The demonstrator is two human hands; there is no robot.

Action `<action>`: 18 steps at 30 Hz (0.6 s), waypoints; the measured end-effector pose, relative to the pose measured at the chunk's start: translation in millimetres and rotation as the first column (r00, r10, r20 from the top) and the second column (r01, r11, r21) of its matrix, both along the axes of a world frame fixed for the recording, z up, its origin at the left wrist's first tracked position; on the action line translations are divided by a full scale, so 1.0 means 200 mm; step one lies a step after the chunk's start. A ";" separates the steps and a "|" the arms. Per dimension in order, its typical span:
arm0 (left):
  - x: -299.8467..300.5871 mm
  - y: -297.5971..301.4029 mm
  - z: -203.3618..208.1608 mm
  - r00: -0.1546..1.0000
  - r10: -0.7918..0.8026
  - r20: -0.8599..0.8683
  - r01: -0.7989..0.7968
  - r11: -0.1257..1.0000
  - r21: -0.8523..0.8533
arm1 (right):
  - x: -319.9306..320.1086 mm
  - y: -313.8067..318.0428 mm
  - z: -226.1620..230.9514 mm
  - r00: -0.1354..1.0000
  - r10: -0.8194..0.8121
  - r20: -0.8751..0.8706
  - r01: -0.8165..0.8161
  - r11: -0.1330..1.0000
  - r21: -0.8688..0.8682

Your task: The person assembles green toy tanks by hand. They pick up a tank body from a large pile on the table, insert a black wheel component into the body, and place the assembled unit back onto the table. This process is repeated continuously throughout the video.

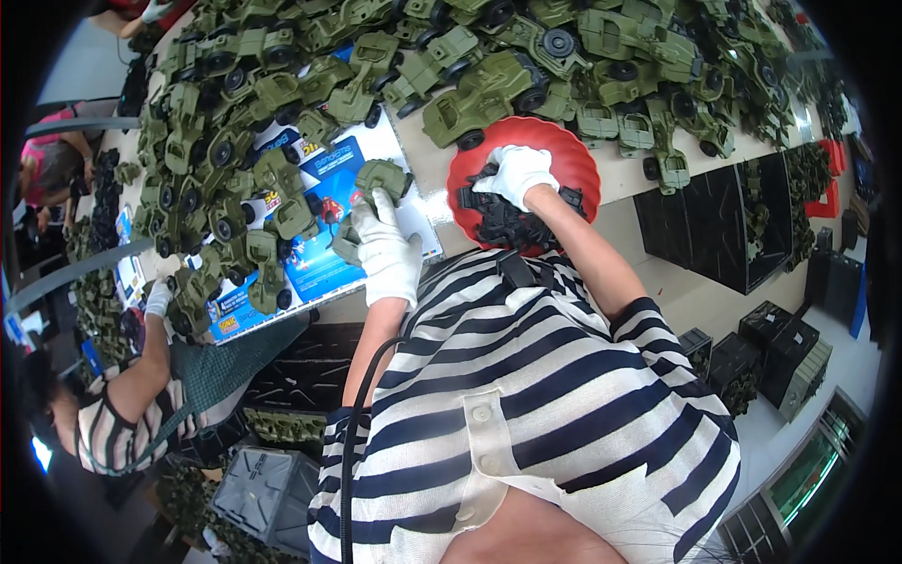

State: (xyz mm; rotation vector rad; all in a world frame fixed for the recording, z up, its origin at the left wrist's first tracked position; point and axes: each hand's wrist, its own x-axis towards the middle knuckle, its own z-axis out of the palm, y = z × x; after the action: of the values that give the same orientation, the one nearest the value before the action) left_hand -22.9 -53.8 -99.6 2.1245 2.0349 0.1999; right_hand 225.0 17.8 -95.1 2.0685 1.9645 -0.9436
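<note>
My left hand (387, 256), in a white glove, is closed on a green toy jeep (383, 177) above a blue and white printed sheet of cardboard (329, 268). Part of the jeep is hidden behind the fingers. My right hand (522, 177), gloved too, reaches into a scalloped red bowl (584, 150). Its fingers are bent together at small black plastic parts (515, 226) heaped in the bowl, with a black piece showing at the fingertips. The exact shape of that piece cannot be made out.
Green toy jeeps (479, 94) with black wheels are piled across the far table and over the cardboard's left side. A dark crate (700, 226) stands beyond the table edge at right. At left, a co-worker's gloved hand (160, 297) is beside more jeeps.
</note>
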 end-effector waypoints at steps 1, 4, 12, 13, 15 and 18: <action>-0.01 -0.01 -0.01 0.996 0.008 0.093 -0.009 1.000 0.013 | 0.02 0.01 -0.03 0.997 -0.021 -0.075 0.021 1.000 -0.007; -0.03 0.06 0.20 0.989 0.139 0.039 -0.139 0.990 0.003 | 0.11 -0.01 -0.13 0.978 -0.038 -0.206 0.057 0.995 0.085; -0.37 0.35 -0.29 0.628 0.347 0.697 0.085 0.859 -0.504 | 0.28 -0.06 -0.14 0.767 -0.209 -0.607 0.332 0.938 0.096; -0.33 0.35 -0.19 0.523 0.413 0.745 0.125 0.828 -0.547 | 0.29 -0.08 -0.23 0.688 -0.189 -0.700 0.372 0.921 0.117; -0.28 0.32 -0.03 0.376 0.474 0.796 0.195 0.800 -0.568 | 0.22 -0.13 -0.11 0.431 -0.294 -0.853 0.441 0.894 -0.086; -0.22 0.23 0.18 0.239 0.487 0.840 0.278 0.795 -0.540 | 0.09 -0.15 0.26 0.261 -0.327 -0.908 0.440 0.878 -0.190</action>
State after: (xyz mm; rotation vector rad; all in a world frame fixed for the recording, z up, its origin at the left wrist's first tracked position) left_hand -67.8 -7.2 -64.1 0.8812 1.1323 0.6231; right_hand 243.1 -13.1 -43.3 2.3450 1.7876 -2.7151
